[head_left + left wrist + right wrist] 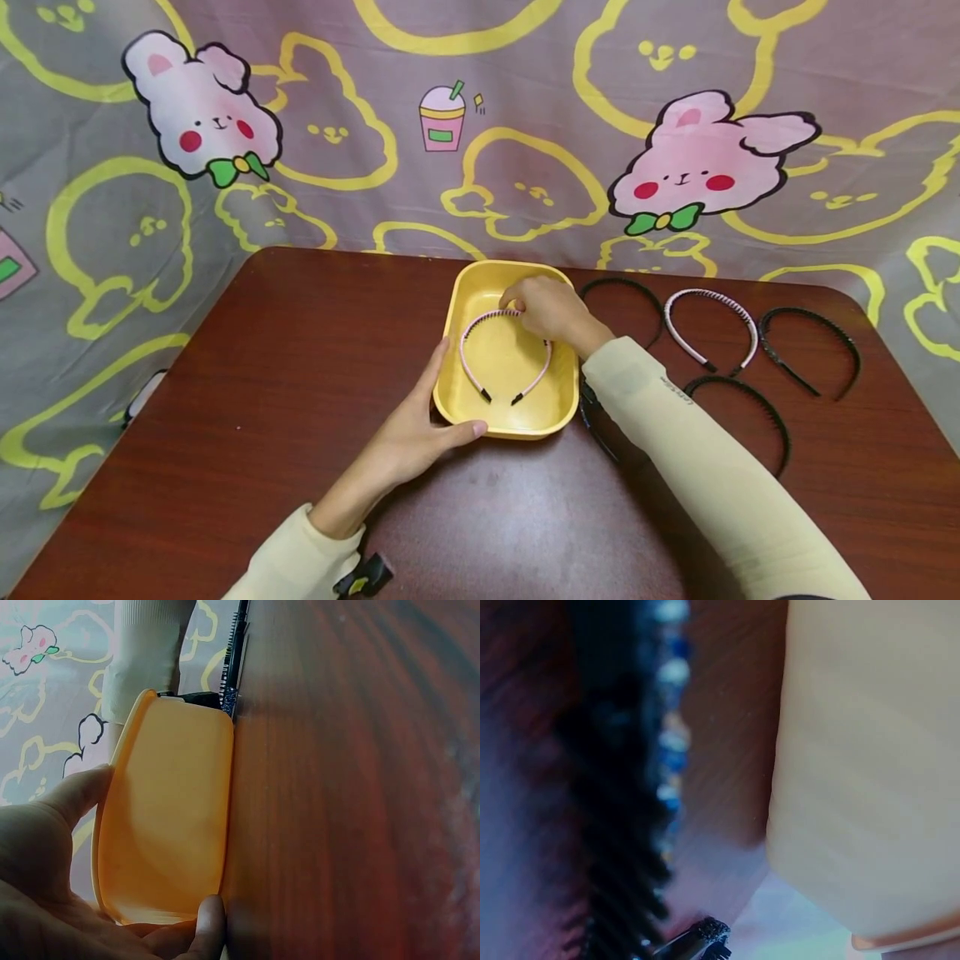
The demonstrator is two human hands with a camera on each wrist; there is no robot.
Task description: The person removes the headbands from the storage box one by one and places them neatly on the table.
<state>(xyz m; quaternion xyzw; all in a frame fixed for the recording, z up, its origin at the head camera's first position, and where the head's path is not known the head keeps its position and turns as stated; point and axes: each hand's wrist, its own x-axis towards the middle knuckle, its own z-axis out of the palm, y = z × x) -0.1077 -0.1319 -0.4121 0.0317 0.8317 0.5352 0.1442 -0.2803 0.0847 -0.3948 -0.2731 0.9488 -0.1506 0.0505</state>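
A yellow plastic basin (pixel 501 432) sits on the table with a pink headband (pixel 542 379) inside it, its two black-tipped ends toward the near side. My right hand (pixel 551 310) reaches over the basin's right rim, fingers curled at the top of the band's arc. My left hand (pixel 411 433) grips the basin's near left corner, thumb on the near rim and fingers along the left wall. The left wrist view shows that hand (pixel 52 862) against the outer wall (pixel 169 810). The right hand is out of its own wrist view.
Right of the basin lie a pink-and-white headband (pixel 708 296) and several black ones, including a far-right headband (pixel 855 358) and a nearer headband (pixel 780 425). A beaded black headband (pixel 622 795) looms blurred in the right wrist view. A patterned curtain (pixel 525 108) hangs behind the table.
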